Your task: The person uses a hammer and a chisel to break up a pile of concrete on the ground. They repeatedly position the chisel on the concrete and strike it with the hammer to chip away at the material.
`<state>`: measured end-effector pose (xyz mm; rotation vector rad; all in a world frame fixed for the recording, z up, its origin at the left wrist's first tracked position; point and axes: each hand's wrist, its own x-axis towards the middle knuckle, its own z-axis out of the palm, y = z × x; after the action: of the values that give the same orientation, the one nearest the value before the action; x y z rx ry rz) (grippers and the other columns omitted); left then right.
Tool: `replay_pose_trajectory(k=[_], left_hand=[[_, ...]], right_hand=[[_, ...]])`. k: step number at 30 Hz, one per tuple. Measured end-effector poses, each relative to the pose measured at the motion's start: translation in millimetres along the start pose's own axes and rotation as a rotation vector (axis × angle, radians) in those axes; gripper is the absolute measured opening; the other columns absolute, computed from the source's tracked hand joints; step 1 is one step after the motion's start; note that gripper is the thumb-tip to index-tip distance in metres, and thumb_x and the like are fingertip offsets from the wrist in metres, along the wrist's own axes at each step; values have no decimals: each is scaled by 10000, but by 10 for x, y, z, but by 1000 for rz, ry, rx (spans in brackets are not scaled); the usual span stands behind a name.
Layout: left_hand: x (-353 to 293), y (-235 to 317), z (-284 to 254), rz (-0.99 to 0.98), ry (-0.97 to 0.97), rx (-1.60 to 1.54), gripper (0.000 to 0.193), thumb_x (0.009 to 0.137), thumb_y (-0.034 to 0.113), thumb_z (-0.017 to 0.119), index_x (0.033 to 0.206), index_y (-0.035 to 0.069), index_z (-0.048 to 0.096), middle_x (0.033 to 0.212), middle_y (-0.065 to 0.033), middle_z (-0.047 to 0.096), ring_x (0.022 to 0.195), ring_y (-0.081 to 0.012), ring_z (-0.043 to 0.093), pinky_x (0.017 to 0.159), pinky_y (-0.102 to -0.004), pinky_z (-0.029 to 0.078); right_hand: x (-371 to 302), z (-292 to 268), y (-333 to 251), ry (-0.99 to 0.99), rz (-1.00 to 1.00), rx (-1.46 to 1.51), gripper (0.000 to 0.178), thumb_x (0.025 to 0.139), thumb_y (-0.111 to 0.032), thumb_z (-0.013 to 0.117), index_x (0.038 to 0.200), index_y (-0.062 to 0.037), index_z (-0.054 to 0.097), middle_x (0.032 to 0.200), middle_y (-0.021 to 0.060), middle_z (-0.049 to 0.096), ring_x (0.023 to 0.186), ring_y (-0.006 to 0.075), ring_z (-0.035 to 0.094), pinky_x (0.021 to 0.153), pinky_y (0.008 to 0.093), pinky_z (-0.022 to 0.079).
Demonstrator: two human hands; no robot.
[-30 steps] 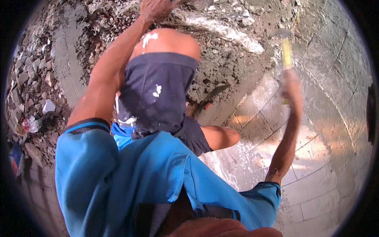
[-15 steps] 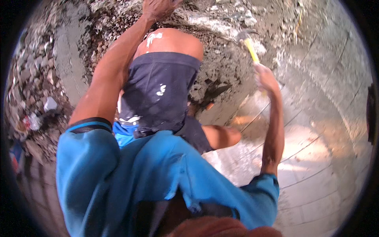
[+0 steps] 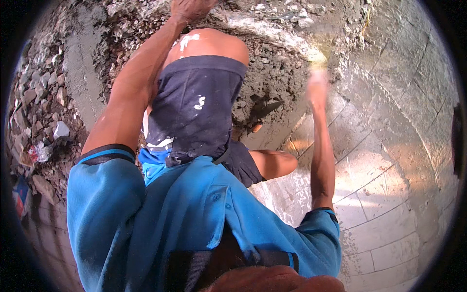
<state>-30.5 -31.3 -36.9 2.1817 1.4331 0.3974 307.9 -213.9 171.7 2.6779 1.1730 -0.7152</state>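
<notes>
From the head camera, the person crouches in a blue shirt [image 3: 194,228] and dark paint-spattered shorts [image 3: 194,112], one bare knee [image 3: 209,43] raised ahead. The left hand [image 3: 190,9] reaches out at the top edge and rests on rough gravel and mortar [image 3: 272,73]; its fingers run out of the frame, so whether they are spread or curled cannot be told. The right hand [image 3: 317,90] is raised over the edge where the rubble meets the paved blocks [image 3: 389,160]; it is blurred, fingers seemingly wrapped around a pale yellowish handle [image 3: 318,53] that points up from the fist, its head too smeared to make out. Loose stones [image 3: 34,102] and scraps lie to the left.
</notes>
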Motion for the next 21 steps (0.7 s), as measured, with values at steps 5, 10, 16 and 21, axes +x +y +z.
replay_pose_trajectory(k=[5,10,16,21], left_hand=[[5,-25,51,-27,-14,19,417,951,427,495,1164,76,569,1236,-199,574,1176,-394,525,993,-483,404],[5,-66,77,-51,15,12,444,956,434,490,1214,78,557,1323,-218,537,1238,-403,492,1041,-483,373],[-23,-116,47,-53,17,50,417,948,418,508,1181,78,574,1296,-199,551,1220,-386,501,1006,-462,405],[54,-23,65,-34,-32,-59,424,942,429,508,1175,81,572,1247,-204,571,1167,-383,533,985,-474,414]], right_hand=[[89,-551,248,-300,63,-291,434,988,-442,450,1075,-43,596,697,53,536,595,157,547,486,336,428],[184,-2467,-509,626,-221,359,263,991,-270,489,1010,-34,602,798,53,588,603,161,538,502,302,435],[339,-713,-255,513,-194,21,342,990,-368,471,959,-51,596,728,18,534,553,136,494,461,266,387],[60,40,40,-312,277,-47,424,993,-467,436,927,-78,592,669,-15,476,508,108,440,433,255,344]])
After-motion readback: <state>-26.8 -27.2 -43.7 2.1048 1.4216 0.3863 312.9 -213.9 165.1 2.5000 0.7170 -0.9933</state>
